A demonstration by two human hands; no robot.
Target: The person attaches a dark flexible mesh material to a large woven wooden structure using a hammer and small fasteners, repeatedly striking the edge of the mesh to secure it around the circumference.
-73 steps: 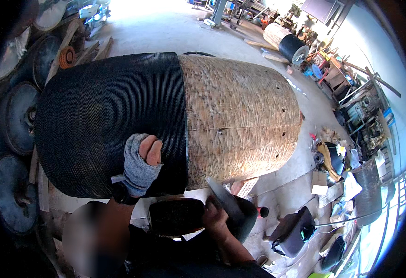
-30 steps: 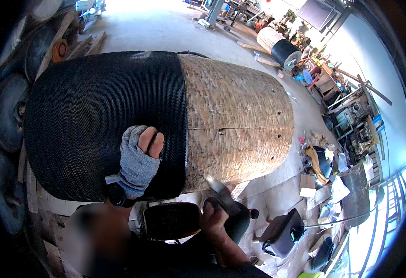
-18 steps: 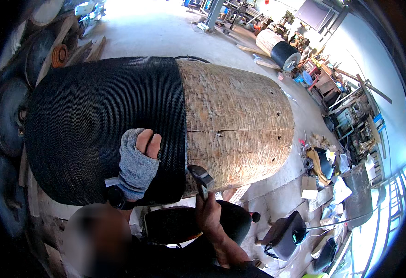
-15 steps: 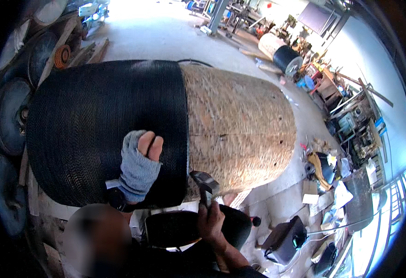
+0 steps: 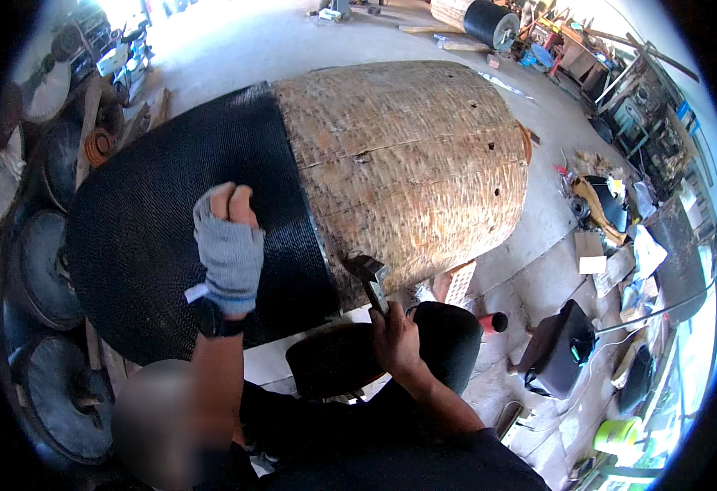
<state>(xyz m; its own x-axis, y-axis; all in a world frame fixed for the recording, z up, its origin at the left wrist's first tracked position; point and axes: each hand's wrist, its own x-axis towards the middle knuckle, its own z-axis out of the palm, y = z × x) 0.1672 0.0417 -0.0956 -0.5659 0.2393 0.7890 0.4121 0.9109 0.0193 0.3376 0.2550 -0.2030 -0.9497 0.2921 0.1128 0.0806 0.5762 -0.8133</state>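
A large drum lies on its side before me. Its left part is covered in black, finely ridged rows [image 5: 154,213]. Its right part is bare, rough wood [image 5: 408,139] marked with many small dents and a few dark holes. My left hand [image 5: 229,237], in a grey glove with bare fingertips, rests over the black part with its fingers curled; whatever they may hold is hidden. My right hand [image 5: 397,340] is bare and closed round the handle of a hammer [image 5: 367,270]. The hammer's head is at the drum's near side, just right of the black edge.
Round metal discs [image 5: 51,270] stand along the left. A dark stool or bag [image 5: 556,348] and a red cylinder [image 5: 493,322] are on the floor at right. Beyond lie clutter, a cardboard box [image 5: 590,252], and a smaller drum [image 5: 489,23] farther back.
The view has shifted, so the drum sits tilted and higher in the picture. Both hands appear higher too, with more forearm showing. The hammer stays beside the black edge.
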